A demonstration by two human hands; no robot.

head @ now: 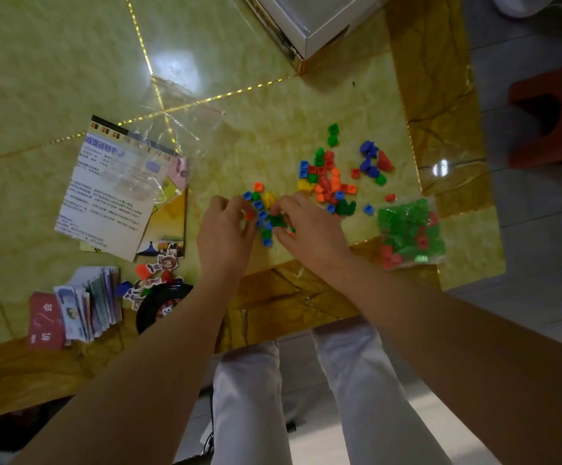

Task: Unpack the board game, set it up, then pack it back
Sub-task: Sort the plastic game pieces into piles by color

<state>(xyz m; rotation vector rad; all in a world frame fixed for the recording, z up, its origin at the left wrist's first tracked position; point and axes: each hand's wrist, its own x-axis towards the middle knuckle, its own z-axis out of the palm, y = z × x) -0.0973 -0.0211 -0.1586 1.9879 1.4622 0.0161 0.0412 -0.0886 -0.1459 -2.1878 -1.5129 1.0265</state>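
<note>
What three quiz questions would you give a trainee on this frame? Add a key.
1. True or false: the empty clear bag lies partly on the instruction sheet.
2. The loose coloured pieces are being handled by: A the left hand only, B the right hand only, C both.
3. Fill in: the filled bag holds green and ___ pieces.
Key: 1 true; 2 C; 3 red.

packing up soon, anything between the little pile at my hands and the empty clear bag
Nothing visible does. Bare table lies between the pile of pieces and the empty clear bag, which rests partly on the instruction card.
</note>
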